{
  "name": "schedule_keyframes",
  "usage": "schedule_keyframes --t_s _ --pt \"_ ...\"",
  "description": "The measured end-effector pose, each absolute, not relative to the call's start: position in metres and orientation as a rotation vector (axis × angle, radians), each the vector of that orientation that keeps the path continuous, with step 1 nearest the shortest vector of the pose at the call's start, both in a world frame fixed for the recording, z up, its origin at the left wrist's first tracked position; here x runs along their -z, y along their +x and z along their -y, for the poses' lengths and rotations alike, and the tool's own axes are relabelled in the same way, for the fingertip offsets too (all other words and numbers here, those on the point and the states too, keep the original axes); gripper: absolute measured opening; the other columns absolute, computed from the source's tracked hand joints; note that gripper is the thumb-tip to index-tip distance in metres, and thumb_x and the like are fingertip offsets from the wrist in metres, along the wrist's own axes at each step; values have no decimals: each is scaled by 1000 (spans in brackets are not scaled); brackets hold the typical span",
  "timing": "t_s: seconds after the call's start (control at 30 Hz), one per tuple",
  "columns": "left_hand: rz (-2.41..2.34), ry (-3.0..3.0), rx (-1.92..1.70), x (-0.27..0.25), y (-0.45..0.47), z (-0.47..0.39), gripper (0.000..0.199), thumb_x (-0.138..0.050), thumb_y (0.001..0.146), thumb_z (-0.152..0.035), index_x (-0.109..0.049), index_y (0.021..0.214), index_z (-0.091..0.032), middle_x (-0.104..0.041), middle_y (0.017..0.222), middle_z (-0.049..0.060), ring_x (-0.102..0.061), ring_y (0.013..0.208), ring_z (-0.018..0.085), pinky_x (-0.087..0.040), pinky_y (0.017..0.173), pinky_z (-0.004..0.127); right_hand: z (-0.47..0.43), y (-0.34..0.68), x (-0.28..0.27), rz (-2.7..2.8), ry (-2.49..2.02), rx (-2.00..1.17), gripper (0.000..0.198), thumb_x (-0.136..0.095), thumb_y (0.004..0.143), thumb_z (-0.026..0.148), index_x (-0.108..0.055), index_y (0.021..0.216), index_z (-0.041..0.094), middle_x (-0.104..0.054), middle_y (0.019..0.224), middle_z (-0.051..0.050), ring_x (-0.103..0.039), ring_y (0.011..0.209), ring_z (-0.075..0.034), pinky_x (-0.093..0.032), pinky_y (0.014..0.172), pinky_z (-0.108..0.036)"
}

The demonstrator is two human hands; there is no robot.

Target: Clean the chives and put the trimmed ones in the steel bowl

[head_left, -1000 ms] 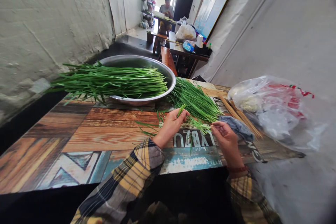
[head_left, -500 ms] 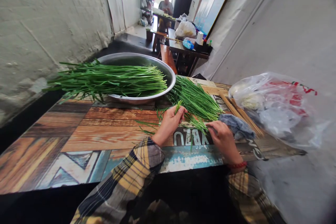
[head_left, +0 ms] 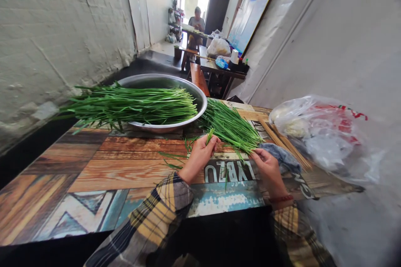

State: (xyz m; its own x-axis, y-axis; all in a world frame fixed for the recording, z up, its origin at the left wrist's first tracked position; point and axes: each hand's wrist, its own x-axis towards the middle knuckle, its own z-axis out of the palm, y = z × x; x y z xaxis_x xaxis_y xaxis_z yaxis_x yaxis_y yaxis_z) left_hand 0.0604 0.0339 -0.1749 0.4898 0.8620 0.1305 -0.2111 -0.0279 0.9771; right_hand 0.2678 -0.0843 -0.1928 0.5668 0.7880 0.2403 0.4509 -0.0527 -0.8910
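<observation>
1. Because the bundle of green stalks (head_left: 134, 106) is overhanging the left rim of the metal basin (head_left: 163, 81), its leaf ends are presenting a snag hazard: a passing sleeve could be dragging stalks out onto the table (head_left: 119, 169).

2. Loose green strands (head_left: 172, 155) are lying on the table in front of the basin. Possible fault: a sweeping left forearm could be scattering them, or mixing them with whole stalks.

3. To the right front of the basin, the left hand (head_left: 200, 154) is gripping a small green bunch (head_left: 209, 134), its fingers curling around it and the tips projecting above the thumb. Possible fault: a slackening grip could be dropping the bunch; excess pressure could be bruising it.

4. The loose pile of stalks (head_left: 232, 125) is resting on the table immediately right of the basin, its pale ends pointing away from it. Possible fault: since the stalks are overlapping, pulling one could be dragging its neighbours.

5. Farther right of the basin, the right hand (head_left: 266, 164) is placing its fingertips at those pale ends; whether they are pinching a stalk is impossible to tell.

6. Farthest right of the basin, a gray cloth (head_left: 280, 156), wooden sticks (head_left: 288, 146) and a plastic bag (head_left: 326, 123) are crowding the right hand. Possible fault: a wide wrist swing could be displacing them.
</observation>
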Motion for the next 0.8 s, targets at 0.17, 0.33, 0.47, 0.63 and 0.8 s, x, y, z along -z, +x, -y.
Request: schedule_keyframes --t_s 0.17,0.33,0.47,0.63,0.8 --pt "-659 1457 -962 176 59 -33 37 -51 86 -48 -63 82 -13 -50 60 -2 -42 54 8 -34 51 20 80 259 193 988 -1613 -476 35 -68 73 50 -66 89 19 -67 77 -2 -61 70 -17 -49 62 -29" --pt "-697 1650 -993 175 60 -33 22 -55 85 -31 -68 85 -14 -67 81 3 -58 77 15 -43 72 25 86 241 184 1406 -1724 -151 23 -58 85 40 -69 88 20 -67 84 -7 -60 79 -20 -47 74 -36" --pt "-685 1692 -940 178 61 -33 21 -55 85 -26 -69 94 -14 -71 89 5 -61 82 17 -44 76 26 89 234 185 1779 -1832 143 18 -54 88 28 -70 93 24 -68 94 -7 -58 93 -24 -41 84 -41" --pt "-676 1723 -881 183 63 -33 20 -55 84 -24 -70 89 -13 -70 82 4 -60 76 16 -45 73 27 92 246 190 1663 -1818 7 20 -52 88 31 -68 97 23 -69 95 -6 -60 90 -23 -44 84 -40" --pt "-679 1675 -918 180 64 -33 17 -56 83 -22 -70 87 -13 -71 82 4 -61 77 17 -46 75 28 87 247 177 1060 -1641 -287 32 -66 78 42 -64 102 20 -67 86 -4 -62 78 -18 -50 72 -33"
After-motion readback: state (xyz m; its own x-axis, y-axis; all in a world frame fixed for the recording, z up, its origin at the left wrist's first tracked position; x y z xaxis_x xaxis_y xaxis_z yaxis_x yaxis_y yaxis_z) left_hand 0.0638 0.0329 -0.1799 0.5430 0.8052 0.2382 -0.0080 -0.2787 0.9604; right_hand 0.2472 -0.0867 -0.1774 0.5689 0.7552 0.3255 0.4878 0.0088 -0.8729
